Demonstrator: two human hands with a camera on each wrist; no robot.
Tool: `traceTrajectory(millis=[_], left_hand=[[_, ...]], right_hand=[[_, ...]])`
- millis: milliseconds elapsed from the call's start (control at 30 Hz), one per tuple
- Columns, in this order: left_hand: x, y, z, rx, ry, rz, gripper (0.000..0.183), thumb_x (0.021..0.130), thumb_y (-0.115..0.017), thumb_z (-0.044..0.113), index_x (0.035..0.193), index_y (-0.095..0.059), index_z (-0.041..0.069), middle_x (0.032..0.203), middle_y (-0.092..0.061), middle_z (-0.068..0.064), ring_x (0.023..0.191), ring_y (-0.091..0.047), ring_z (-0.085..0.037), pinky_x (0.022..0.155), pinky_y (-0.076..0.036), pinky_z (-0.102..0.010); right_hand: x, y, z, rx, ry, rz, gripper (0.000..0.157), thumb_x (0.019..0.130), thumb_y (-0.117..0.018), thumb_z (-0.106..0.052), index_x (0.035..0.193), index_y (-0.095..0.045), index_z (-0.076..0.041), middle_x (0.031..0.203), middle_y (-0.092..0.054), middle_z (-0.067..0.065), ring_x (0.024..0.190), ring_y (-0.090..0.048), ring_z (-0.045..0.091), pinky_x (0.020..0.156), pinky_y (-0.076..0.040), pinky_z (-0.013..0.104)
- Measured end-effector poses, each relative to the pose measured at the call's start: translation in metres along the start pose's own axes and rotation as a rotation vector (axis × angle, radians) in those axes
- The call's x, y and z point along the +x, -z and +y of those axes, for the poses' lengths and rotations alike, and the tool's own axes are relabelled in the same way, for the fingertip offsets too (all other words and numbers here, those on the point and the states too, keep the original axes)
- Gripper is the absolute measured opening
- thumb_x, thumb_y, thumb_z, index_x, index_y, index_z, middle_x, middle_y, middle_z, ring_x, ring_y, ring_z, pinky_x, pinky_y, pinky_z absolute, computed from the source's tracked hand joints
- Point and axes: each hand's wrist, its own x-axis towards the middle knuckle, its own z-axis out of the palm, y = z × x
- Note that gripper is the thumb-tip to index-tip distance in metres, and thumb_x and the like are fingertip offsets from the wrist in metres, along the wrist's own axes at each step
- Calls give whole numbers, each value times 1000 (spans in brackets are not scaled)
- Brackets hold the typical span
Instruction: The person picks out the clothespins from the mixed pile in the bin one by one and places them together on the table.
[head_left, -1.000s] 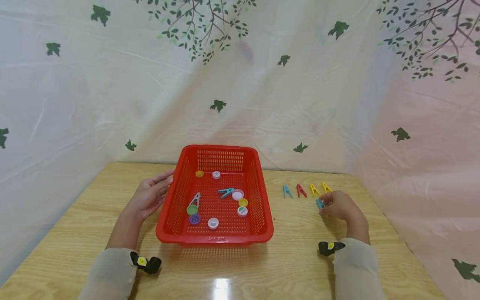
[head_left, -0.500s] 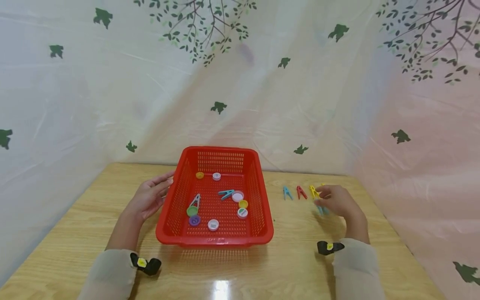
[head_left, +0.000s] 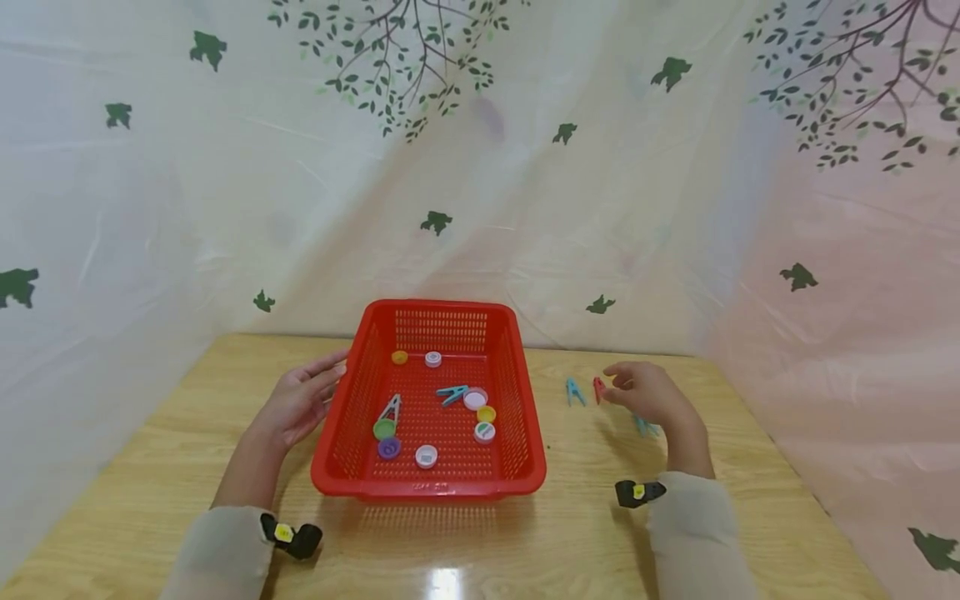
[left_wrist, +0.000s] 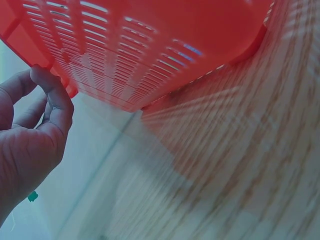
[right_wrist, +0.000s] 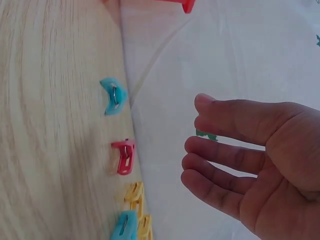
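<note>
My left hand (head_left: 297, 400) is at the left rim of a red plastic basket (head_left: 428, 488). In the left wrist view, its bent thumb and fingers pinch that rim. My right hand (head_left: 648, 393) hovers over the table's right part, its slightly bent fingers apart and holding nothing. The red clothespin (head_left: 598, 389) is nearest to its fingertips in the head view. Left of that lies a blue clothespin (head_left: 575, 392). Another blue clothespin (head_left: 645, 426) shows beneath the hand. Two yellow clothespins, mostly covered by the hand in the head view, appear in the right wrist view, one yellow clothespin (right_wrist: 145, 227) lowest.
Inside the basket lie several bottle caps, among them a purple cap (head_left: 389, 448) and a green cap (head_left: 384, 429). A grey clothespin (head_left: 391, 407) and a blue clothespin (head_left: 452, 394) lie among them. A patterned sheet (head_left: 480, 250) hangs behind the wooden table (head_left: 577, 533).
The right hand has let go of a blue clothespin, which lies on the table, and moved left past the yellow clothespins to the red one. The left hand stays at the basket.
</note>
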Motion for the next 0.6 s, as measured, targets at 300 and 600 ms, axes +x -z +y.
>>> traceTrajectory(millis=[300, 600], left_hand=[[0, 1, 1, -25, -4, -15, 58, 101, -67, 22, 154, -45, 7, 129, -70, -2, 111, -71, -19, 92, -58, -37], [2, 0, 1, -25, 5, -1, 56, 102, -66, 21, 153, -47, 7, 127, -71, -2, 109, -71, -19, 91, -59, -37]], right_hand=[[16, 0, -26, -43, 65, -23, 42, 98, -68, -19, 131, -62, 7, 116, -69, 26, 87, -70, 26, 81, -60, 49], [32, -4, -59, -176, 200, -41, 37, 98, -69, -18, 127, -67, 6, 114, -71, 23, 104, -68, 37, 93, -56, 55]])
